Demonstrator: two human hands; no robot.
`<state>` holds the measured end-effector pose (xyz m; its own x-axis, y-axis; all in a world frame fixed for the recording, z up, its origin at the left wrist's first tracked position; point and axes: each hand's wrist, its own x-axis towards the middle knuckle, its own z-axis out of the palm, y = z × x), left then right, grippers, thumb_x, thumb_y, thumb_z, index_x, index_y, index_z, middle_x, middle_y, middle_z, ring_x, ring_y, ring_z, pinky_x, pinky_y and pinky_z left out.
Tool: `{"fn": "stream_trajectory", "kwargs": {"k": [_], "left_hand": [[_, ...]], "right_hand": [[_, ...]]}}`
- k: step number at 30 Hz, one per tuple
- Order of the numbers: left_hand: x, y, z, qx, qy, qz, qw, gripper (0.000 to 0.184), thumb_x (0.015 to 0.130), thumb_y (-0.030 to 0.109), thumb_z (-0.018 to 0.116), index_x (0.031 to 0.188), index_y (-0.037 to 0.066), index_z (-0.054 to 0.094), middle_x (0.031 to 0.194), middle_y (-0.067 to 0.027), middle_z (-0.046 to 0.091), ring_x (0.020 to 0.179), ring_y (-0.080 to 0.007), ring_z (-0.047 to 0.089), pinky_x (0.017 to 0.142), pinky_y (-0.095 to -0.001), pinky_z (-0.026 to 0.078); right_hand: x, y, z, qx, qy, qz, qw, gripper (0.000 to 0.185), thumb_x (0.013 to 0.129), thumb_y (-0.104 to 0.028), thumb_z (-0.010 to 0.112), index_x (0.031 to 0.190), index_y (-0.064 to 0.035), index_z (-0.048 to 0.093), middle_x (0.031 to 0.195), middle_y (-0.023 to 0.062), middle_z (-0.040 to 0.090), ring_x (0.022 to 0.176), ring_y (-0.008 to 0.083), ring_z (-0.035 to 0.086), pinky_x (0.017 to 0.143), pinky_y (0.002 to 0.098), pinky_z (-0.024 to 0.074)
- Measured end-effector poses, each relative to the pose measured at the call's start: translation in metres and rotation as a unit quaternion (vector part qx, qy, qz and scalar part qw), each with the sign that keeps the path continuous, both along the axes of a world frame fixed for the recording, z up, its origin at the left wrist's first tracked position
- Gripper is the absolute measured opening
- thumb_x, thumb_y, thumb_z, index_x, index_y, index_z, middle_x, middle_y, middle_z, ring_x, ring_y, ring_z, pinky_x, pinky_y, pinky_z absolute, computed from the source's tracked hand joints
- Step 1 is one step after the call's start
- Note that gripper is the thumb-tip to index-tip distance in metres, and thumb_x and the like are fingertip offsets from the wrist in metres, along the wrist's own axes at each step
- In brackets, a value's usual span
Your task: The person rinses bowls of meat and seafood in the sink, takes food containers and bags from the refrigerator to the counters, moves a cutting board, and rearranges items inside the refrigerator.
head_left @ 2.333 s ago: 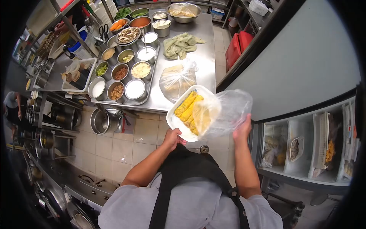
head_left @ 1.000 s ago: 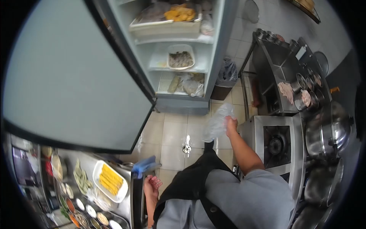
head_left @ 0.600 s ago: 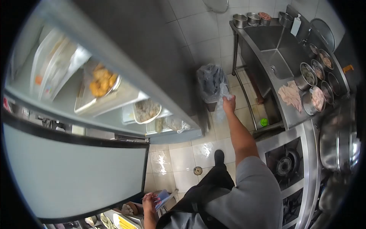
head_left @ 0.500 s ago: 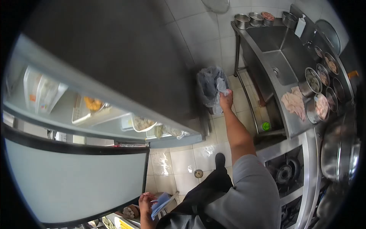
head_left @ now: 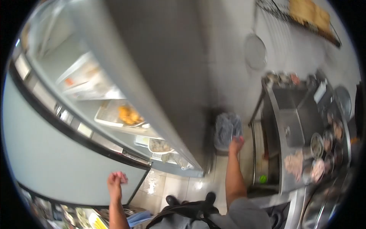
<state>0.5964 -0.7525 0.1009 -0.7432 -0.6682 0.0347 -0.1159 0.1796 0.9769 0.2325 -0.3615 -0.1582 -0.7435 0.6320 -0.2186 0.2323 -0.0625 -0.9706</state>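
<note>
My right hand [head_left: 236,144] is at the near rim of a bin lined with a clear plastic bag [head_left: 228,128], on the floor beside the fridge. Its fingers are blurred, and I see no bag in them. In front of the open fridge door [head_left: 65,152] my left hand [head_left: 116,182] is raised, fingers loosely bent and a little apart, with nothing visible in it. The fridge shelves hold bagged food [head_left: 89,78], a white tray with orange pieces [head_left: 129,115] and a white bowl of pale food [head_left: 160,145].
A steel sink [head_left: 293,128] stands at the right, with metal pots [head_left: 316,145] and pale raw meat or skin [head_left: 294,164] on its side. Behind the bin runs the fridge's dark side wall [head_left: 171,76]. A blue cloth [head_left: 139,218] lies low by my left arm.
The clear plastic bag is gone from my right hand, which remains by the bin. My left hand has risen from beside the blue cloth to before the door. My view has shifted and blurred.
</note>
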Motion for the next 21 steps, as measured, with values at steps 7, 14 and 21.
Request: {"fn": "stream_trajectory", "kwargs": {"k": [7, 14, 21], "left_hand": [[-0.092, -0.022, 0.137, -0.140, 0.313, -0.099, 0.934, 0.010, 0.086, 0.008, 0.060, 0.091, 0.000, 0.059, 0.087, -0.0095, 0.062, 0.080, -0.0168, 0.058, 0.075, -0.0286, 0.046], [-0.140, -0.055, 0.214, -0.333, 0.440, -0.137, 0.823, 0.009, 0.080, 0.002, 0.062, 0.088, 0.000, 0.060, 0.089, -0.0115, 0.062, 0.086, -0.0207, 0.059, 0.082, -0.0308, 0.044], [-0.175, -0.092, 0.229, -0.191, 0.528, -0.210, 0.800, 0.005, 0.083, 0.003, 0.060, 0.087, 0.001, 0.058, 0.091, -0.0086, 0.060, 0.089, -0.0177, 0.056, 0.086, -0.0313, 0.042]], "right_hand": [[0.091, 0.007, 0.319, -0.015, 0.511, -0.082, 0.855, 0.023, 0.091, -0.013, 0.055, 0.109, -0.0015, 0.047, 0.094, 0.0081, 0.058, 0.079, 0.0140, 0.056, 0.068, 0.0258, 0.0472], [0.189, -0.105, 0.477, 0.335, 0.648, 0.190, 0.657, 0.025, 0.078, -0.004, 0.065, 0.102, -0.0003, 0.057, 0.089, 0.0125, 0.063, 0.074, 0.0169, 0.058, 0.069, 0.0269, 0.0485], [0.168, -0.227, 0.532, 0.516, 0.333, 0.102, 0.783, 0.054, 0.082, -0.020, 0.066, 0.120, 0.0099, 0.042, 0.096, 0.0257, 0.064, 0.084, 0.0395, 0.065, 0.074, 0.0412, 0.0515]]}}
